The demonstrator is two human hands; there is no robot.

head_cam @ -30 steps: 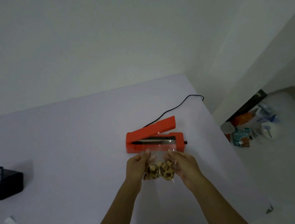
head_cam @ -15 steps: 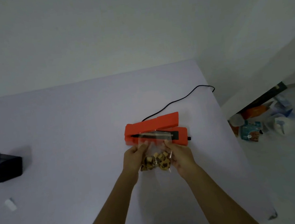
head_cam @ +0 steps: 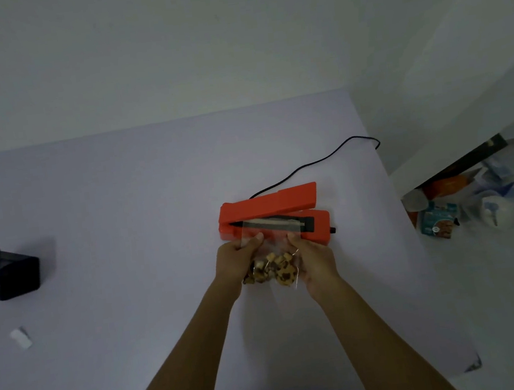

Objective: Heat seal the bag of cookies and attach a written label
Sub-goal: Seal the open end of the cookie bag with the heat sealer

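Note:
A clear plastic bag of cookies (head_cam: pixel 273 266) is held between both hands in front of the red heat sealer (head_cam: pixel 270 209). My left hand (head_cam: pixel 236 261) grips the bag's left side and my right hand (head_cam: pixel 316 260) grips its right side. The bag's open top edge lies across the sealer's black sealing strip. The sealer's lid stands raised, hinged at the left. A small white label (head_cam: pixel 20 338) lies on the white table (head_cam: pixel 123 210) at the far left.
A black mesh holder (head_cam: pixel 2 275) stands at the table's left edge. The sealer's black cord (head_cam: pixel 325 159) runs off the table's right edge. Bags and packages (head_cam: pixel 462 206) clutter the floor to the right, beside the wall.
Both hands pushed the bag forward, so its top edge now lies over the sealing strip instead of in front of the sealer. The camera tilted slightly.

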